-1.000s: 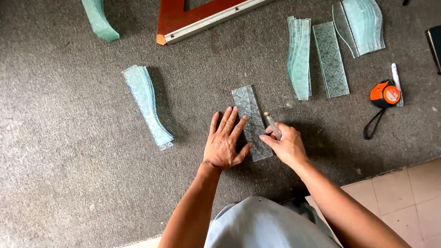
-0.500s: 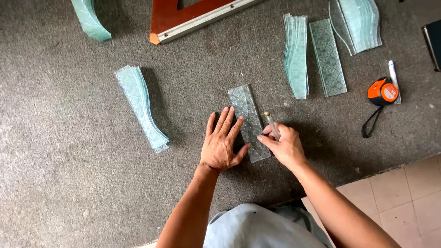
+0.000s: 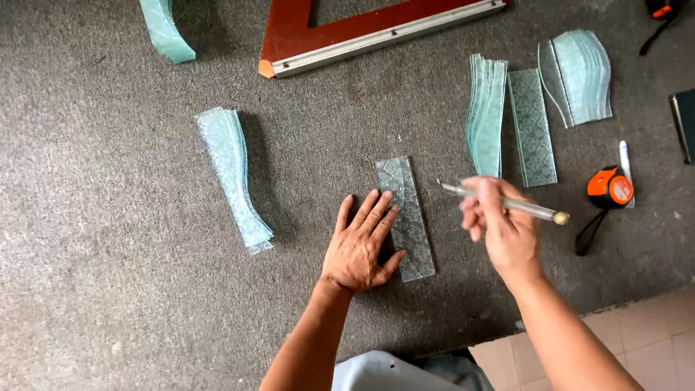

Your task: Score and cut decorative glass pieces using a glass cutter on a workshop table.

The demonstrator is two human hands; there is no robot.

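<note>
A narrow patterned glass strip (image 3: 405, 217) lies on the grey carpet (image 3: 108, 289). My left hand (image 3: 358, 246) rests flat on the carpet with its fingers spread, the fingertips touching the strip's left edge. My right hand (image 3: 503, 224) is lifted to the right of the strip and grips a slim metal glass cutter (image 3: 507, 204), held almost level with its tip pointing left.
A stack of wavy-cut glass pieces (image 3: 235, 177) lies to the left. More glass stacks (image 3: 486, 112), a patterned strip (image 3: 532, 127) and curved pieces (image 3: 579, 76) lie at the right. An orange tape measure (image 3: 609, 188), a white marker (image 3: 625, 163) and a red wooden frame (image 3: 362, 32) are nearby. Tile floor (image 3: 637, 340) borders the carpet.
My right hand has lifted off the glass strip and moved right with the cutter. My left hand has stayed at the strip's left edge.
</note>
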